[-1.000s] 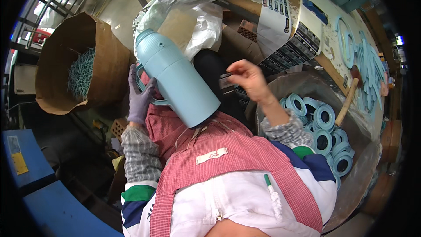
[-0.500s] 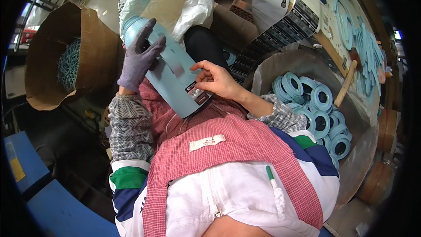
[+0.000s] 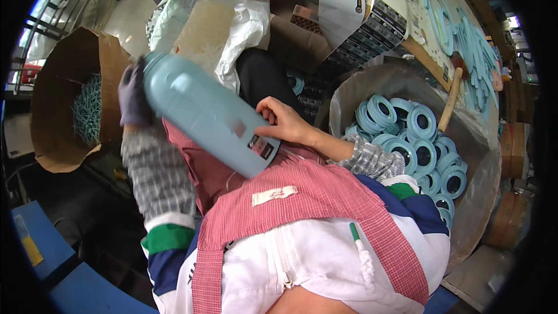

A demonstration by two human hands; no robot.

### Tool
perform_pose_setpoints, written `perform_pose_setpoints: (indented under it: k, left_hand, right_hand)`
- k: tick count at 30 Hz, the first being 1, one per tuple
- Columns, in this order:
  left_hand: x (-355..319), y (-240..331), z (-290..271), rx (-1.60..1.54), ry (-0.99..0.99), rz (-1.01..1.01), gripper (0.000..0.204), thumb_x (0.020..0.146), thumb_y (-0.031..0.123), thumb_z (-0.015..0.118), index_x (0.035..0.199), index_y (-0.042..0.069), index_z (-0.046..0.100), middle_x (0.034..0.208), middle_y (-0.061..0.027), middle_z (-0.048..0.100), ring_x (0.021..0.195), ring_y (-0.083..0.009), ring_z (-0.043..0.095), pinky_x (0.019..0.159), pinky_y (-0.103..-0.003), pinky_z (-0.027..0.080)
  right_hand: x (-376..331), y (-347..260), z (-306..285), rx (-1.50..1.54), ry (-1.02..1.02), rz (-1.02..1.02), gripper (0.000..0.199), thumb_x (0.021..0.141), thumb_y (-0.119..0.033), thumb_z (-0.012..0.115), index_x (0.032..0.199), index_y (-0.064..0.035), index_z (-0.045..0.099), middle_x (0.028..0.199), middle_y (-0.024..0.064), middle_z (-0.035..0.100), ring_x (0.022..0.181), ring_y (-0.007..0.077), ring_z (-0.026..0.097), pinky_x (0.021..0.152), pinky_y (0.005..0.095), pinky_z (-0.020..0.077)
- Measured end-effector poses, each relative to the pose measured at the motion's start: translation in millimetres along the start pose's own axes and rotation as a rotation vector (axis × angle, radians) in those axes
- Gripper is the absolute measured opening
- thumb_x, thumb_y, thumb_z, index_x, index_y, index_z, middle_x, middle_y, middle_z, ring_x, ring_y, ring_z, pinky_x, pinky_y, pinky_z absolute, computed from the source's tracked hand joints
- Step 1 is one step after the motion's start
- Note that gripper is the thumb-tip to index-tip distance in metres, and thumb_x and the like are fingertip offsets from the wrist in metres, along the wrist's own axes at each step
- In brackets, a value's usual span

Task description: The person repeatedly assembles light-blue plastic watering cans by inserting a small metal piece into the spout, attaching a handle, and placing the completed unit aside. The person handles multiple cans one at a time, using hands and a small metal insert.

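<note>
Gloved left hand (image 3: 135, 94) and bare right hand (image 3: 285, 125) grip a tilted blue bottle (image 3: 206, 113) over the lap; a loosened grip could drop it.

One pale blue bottle (image 3: 206, 122) is in view. One metal basin (image 3: 482, 197) holds well over a dozen blue rings (image 3: 421, 125); the exact number cannot be told.
</note>
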State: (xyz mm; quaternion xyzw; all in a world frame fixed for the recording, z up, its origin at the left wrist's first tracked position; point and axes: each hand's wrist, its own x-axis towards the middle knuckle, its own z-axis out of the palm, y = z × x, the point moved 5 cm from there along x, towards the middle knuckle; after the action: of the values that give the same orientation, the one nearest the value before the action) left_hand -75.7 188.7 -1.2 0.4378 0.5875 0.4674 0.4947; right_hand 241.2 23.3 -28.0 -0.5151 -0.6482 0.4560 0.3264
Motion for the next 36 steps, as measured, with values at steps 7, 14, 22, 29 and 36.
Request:
perform_pose_setpoints:
  k: [7,14,22,29,36]
  left_hand:
    - [-179.5,152.5,-91.0,0.043,0.25,0.641,0.042,0.095,0.03,0.045,0.12,-0.002,0.055,0.13,-0.0206,0.051,0.116,-0.0318,0.053,0.097,-0.042,0.046]
    - [-261.8,187.6,-82.7,0.75,0.279,0.713,0.036,0.097,0.024,0.048,0.103,-0.009,0.062,0.119,-0.0195,0.056,0.113,-0.0291,0.053,0.096,-0.041,0.041]
    - [-270.3,210.4,-39.2,1.133,-0.139,0.784,0.015,0.084,0.009,0.056,0.085,-0.006,0.058,0.094,-0.0201,0.062,0.089,-0.0373,0.059,0.079,-0.043,0.045]
    - [-218.6,251.5,-94.6,0.768,0.466,0.882,0.032,0.088,0.019,0.067,0.116,0.008,0.056,0.104,-0.0092,0.061,0.093,-0.0186,0.062,0.077,-0.031,0.052]
    - [-166.3,278.4,-76.3,1.716,0.722,1.503,0.034,0.079,0.014,0.076,0.108,0.009,0.06,0.105,-0.0027,0.066,0.092,-0.0169,0.066,0.069,-0.025,0.056]
  right_hand:
    - [155.9,3.4,5.1,-0.212,0.055,-0.411,0.017,0.08,-0.016,0.063,0.091,-0.0033,0.066,0.089,0.014,0.066,0.082,0.0328,0.062,0.072,0.0385,0.0502]
    - [259.9,68.3,59.7,-0.996,-0.094,-0.227,0.025,0.074,-0.026,0.063,0.089,-0.0077,0.069,0.086,0.0077,0.069,0.089,0.0306,0.062,0.072,0.0433,0.0523]
    - [219.2,32.0,18.6,-0.124,0.054,-0.221,0.024,0.079,-0.019,0.067,0.093,-0.001,0.06,0.075,0.0102,0.067,0.066,0.0201,0.065,0.061,0.032,0.0494]
    - [163.2,10.7,19.7,-0.099,-0.149,-0.399,0.022,0.088,-0.015,0.055,0.107,-0.0049,0.057,0.077,0.0111,0.067,0.068,0.0205,0.066,0.065,0.0325,0.0507]
    - [119.8,5.9,-66.1,-0.392,0.14,-0.198,0.028,0.086,-0.031,0.059,0.085,-0.0032,0.063,0.083,0.0198,0.063,0.076,0.0371,0.062,0.067,0.0466,0.0463]
